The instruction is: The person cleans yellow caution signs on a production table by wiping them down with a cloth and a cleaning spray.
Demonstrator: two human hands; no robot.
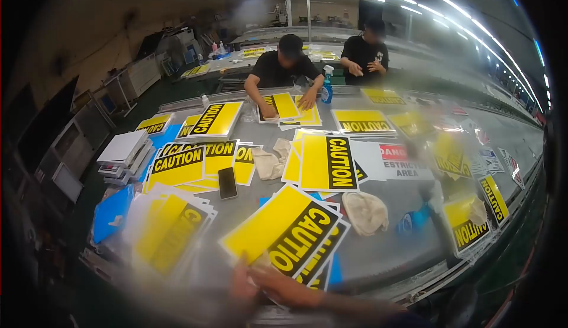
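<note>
Near the front edge of the table lies a fanned stack of yellow and black CAUTION signs (284,227). My left hand (244,280) is at the lower left corner of the stack's top sign, its fingers against the edge and blurred. Beside it, my right hand (287,285) reaches in from the right, its fingers curled at the lower edge of the same sign, partly over the black band. What the right fingertips hold is hard to make out. A beige cloth (365,212) lies right of the stack, and a black phone (227,183) is behind it to the left.
Across the table, one person (288,67) handles signs; another person (364,55) stands to the right. More CAUTION signs (329,162), a second cloth (273,159), a blue spray bottle (327,85), another bottle (414,218) and stacked white panels (121,149) surround the workspace.
</note>
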